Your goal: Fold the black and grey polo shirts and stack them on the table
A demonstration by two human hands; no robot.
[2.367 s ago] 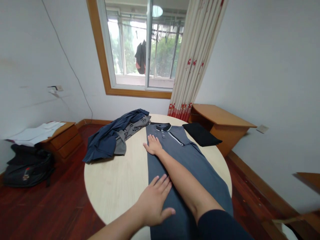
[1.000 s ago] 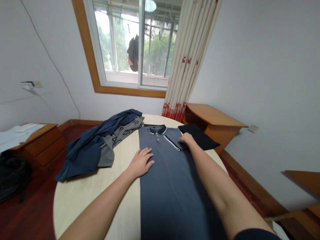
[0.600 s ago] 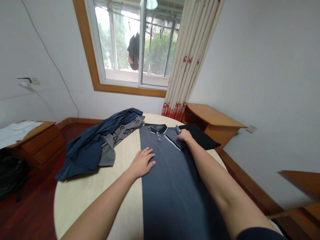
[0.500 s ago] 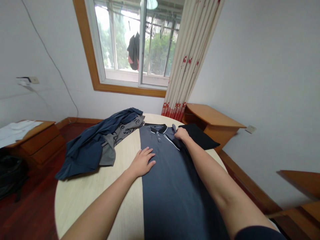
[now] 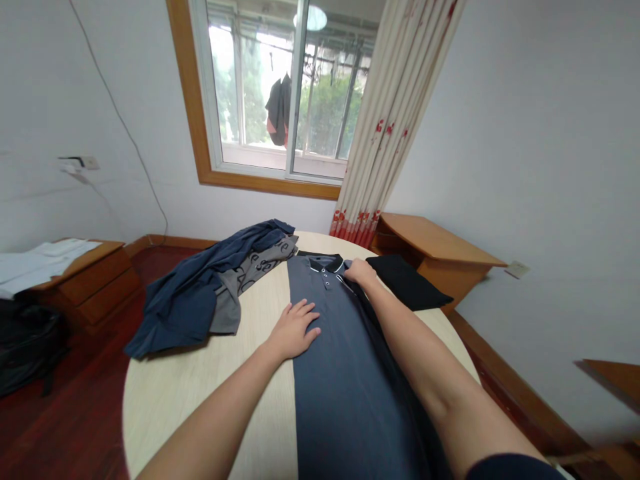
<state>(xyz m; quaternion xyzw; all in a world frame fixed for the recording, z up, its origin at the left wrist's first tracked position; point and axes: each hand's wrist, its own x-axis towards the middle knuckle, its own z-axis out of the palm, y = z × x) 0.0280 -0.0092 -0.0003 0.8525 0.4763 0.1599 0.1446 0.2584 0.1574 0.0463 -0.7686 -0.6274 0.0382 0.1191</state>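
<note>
A dark grey polo shirt [image 5: 345, 373] lies lengthwise on the round pale table [image 5: 200, 393], its black, white-edged collar at the far end. My left hand [image 5: 296, 331] rests flat with fingers spread on the shirt's left edge. Near the collar, my right hand [image 5: 361, 273] is closed on the shirt's right shoulder; the fingertips are hidden. The shirt's right side is folded inward, and a dark layer shows along that edge under my right forearm.
Left on the table is a loose pile with a navy garment [image 5: 185, 300] over a grey lettered one [image 5: 265, 263]. A folded black cloth [image 5: 407, 281] lies at the right rim. Beyond stand a wooden desk [image 5: 440, 243], a curtain [image 5: 385, 133] and a window. A drawer cabinet [image 5: 95, 287] is at far left.
My right hand has drawn the shirt's shoulder slightly inward toward the collar, and the white-trimmed part shows less. My left hand stays on the shirt. The camera view has shifted a little.
</note>
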